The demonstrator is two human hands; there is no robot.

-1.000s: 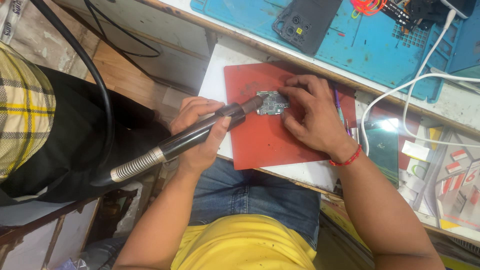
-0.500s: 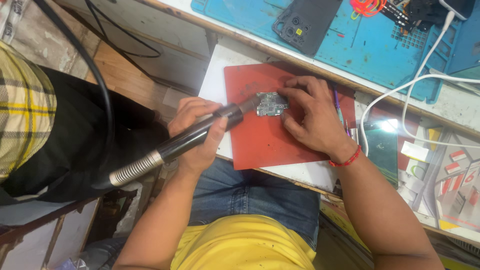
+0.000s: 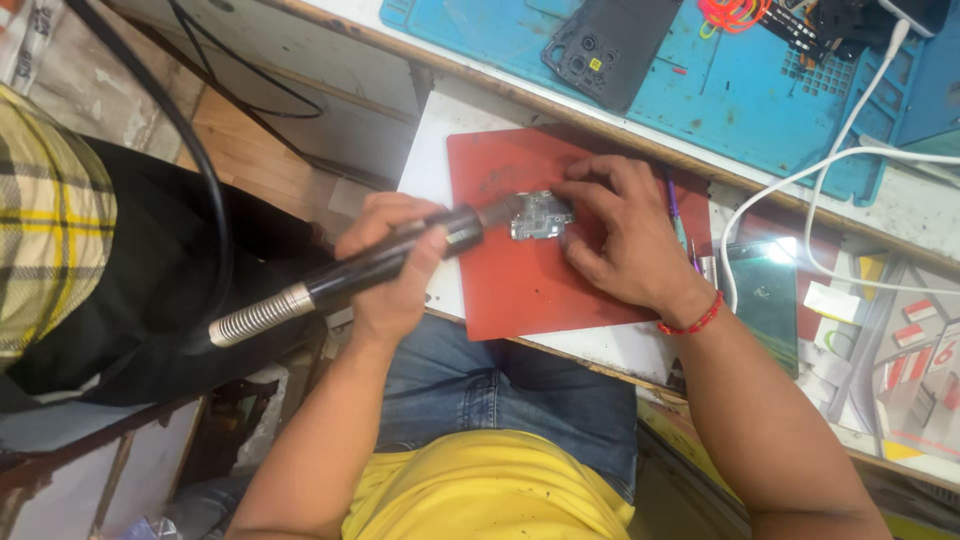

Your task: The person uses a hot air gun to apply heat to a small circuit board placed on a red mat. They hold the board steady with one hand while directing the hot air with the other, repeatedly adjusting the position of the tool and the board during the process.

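At the far left, a seated person's yellow plaid sleeve [image 3: 45, 230] and dark trousers [image 3: 170, 280] are seen beside the work area. A thick black hose [image 3: 205, 190] is routed down across them to the ribbed metal collar at the rear end of a hot-air handpiece [image 3: 350, 275].

The handpiece is gripped by the left hand [image 3: 395, 265], whose fingers are wrapped closed around the black barrel. The barrel is held tilted, with the rear end lower left and the nozzle upper right. The nozzle is positioned at the left edge of a small circuit board [image 3: 540, 215]; actual contact cannot be determined.

The circuit board lies on a red work mat [image 3: 520, 290], in the far middle part of the mat. The mat is placed on a white surface [image 3: 430, 160] at the near edge of the bench.

The right hand [image 3: 625, 235] is laid palm down on the mat, just right of the board. Its fingertips are pressed against the right and far edges of the board, so the board is pinned in place rather than enclosed. A red thread bracelet [image 3: 692, 320] is worn at the wrist.

Farther away, a blue bench mat [image 3: 740, 100] is seen carrying a dark phone back cover [image 3: 610, 45]. To the right, a white cable [image 3: 830, 170] is looped across the bench above a phone with a reflective screen [image 3: 765, 295].
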